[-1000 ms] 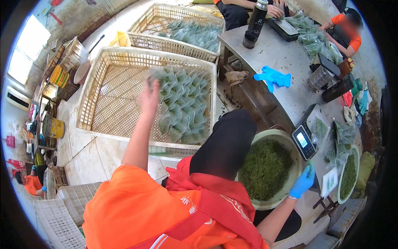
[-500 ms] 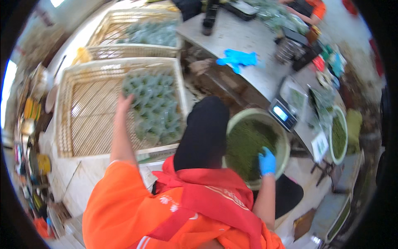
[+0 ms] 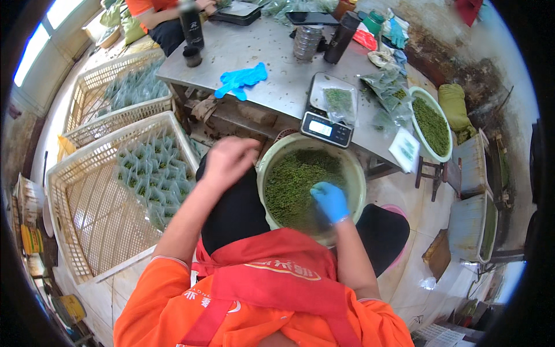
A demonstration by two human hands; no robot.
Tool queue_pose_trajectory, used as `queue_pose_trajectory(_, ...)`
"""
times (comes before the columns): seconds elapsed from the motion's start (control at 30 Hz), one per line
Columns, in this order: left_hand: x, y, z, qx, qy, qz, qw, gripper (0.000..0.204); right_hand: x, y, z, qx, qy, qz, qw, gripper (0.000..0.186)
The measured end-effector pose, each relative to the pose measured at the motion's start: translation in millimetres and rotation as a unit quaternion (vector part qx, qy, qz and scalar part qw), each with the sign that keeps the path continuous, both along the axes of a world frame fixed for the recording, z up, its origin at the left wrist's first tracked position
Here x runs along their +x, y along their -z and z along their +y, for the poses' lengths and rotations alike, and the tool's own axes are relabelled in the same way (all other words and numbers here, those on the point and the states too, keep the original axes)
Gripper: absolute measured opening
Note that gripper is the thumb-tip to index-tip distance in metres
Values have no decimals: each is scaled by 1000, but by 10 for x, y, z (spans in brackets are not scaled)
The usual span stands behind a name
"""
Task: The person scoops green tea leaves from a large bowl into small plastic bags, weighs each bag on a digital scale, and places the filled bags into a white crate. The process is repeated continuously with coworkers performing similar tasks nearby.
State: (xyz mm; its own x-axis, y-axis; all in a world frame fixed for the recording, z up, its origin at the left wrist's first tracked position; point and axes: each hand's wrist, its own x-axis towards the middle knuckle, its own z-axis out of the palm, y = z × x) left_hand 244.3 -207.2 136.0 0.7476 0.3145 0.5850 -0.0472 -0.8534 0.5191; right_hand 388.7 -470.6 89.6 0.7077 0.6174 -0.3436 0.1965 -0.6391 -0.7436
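My bare left hand [image 3: 231, 161] hangs above my left knee, slightly blurred, fingers apart and holding nothing. In a blue glove, my right hand [image 3: 330, 201] is inside the pale green basin [image 3: 359, 176], low over a heap of small green berries [image 3: 298, 184]. Its fingers are curled together; what they hold is hidden. On the table edge, just beyond the basin, is a digital scale [image 3: 326, 128] with a lit display. A clear bag with green contents [image 3: 339, 104] lies on its pan. Filled clear bags [image 3: 155, 173] stand packed along the right side of a slatted crate [image 3: 104, 214] at left.
A second crate [image 3: 118, 124] of bags sits behind the first. The metal table [image 3: 272, 46] carries a blue glove [image 3: 241, 80], a dark bottle [image 3: 342, 37] and several bags [image 3: 390, 92]. Another basin of berries [image 3: 430, 124] stands right. A person in orange [image 3: 155, 14] works at the far side.
My view has turned rightward. My left hand has left the bags in the crate and come over my knee. The right hand remains in the basin, now nearer its middle.
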Motion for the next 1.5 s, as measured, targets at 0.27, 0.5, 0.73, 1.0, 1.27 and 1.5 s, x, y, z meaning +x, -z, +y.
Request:
queue_pose_trajectory(0.27, 615, 402, -706, -40, 101, 139, 984, 18, 645, -489, 473, 180, 51, -299, 936, 49)
queue_pose_trajectory(0.5, 570, 429, -695, -63, 84, 157, 982, 19, 1055, -208, 814, 358, 145, -4, 922, 55)
queue_pose_trajectory(0.73, 613, 458, -682, -48, 98, 175, 979, 19, 1175, -83, 851, 228, 72, -360, 902, 44)
queue_pose_trajectory(1.0, 606, 467, -684, -48, 110, 167, 979, 20, 1182, -467, 1020, 34, 38, -359, 932, 52)
queue_pose_trajectory(1.27, 618, 455, -715, -48, 125, 157, 979, 18, 1282, -318, 990, 9, 46, -367, 929, 43)
queue_pose_trajectory(1.5, 654, 458, -742, -34, 134, 151, 979, 17, 1155, -522, 983, 35, 65, -327, 942, 59)
